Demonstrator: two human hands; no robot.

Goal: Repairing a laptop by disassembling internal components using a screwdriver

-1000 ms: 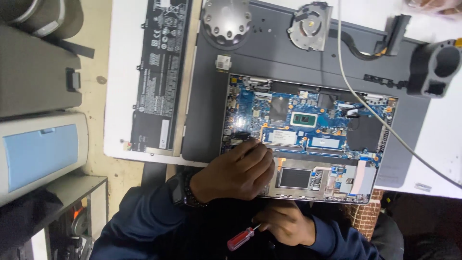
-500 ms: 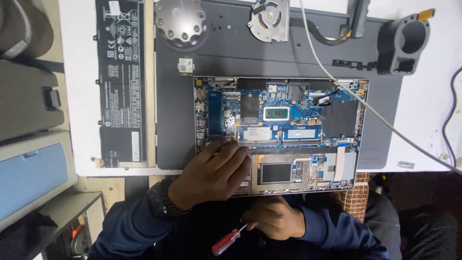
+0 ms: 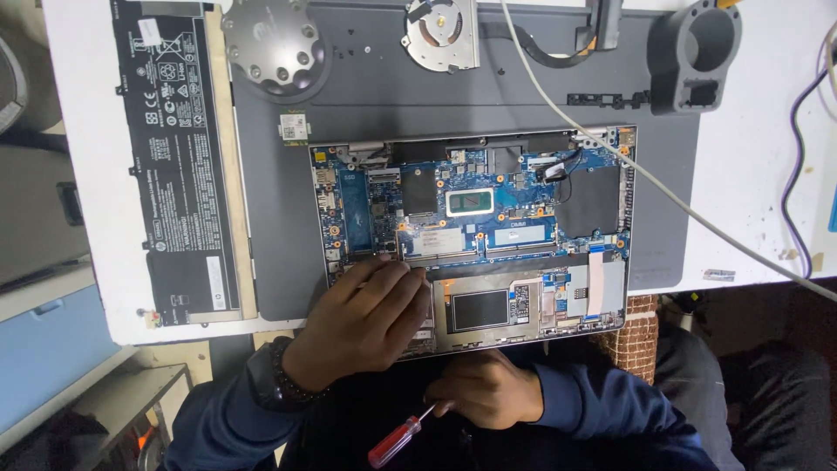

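One opened laptop (image 3: 471,227) lies on the grey mat (image 3: 366,96) on the white table (image 3: 750,192), its blue circuit board (image 3: 471,205) exposed. My left hand (image 3: 362,314) rests palm down on the near left corner of the laptop, fingers spread loosely and fingertips on the board edge; it grips nothing. My right hand (image 3: 488,388) sits just off the near edge, clenched around one red-handled screwdriver (image 3: 397,440), whose tip is hidden in my fist. One black battery pack (image 3: 179,166) lies at far left, well apart. On the far side are one round metal disc (image 3: 279,48), one cooling fan (image 3: 440,35), and one grey ring clamp (image 3: 697,52), cut off at the top. One white cable (image 3: 610,153) crosses the laptop's far right corner. My left hand hides whatever lies beneath it.
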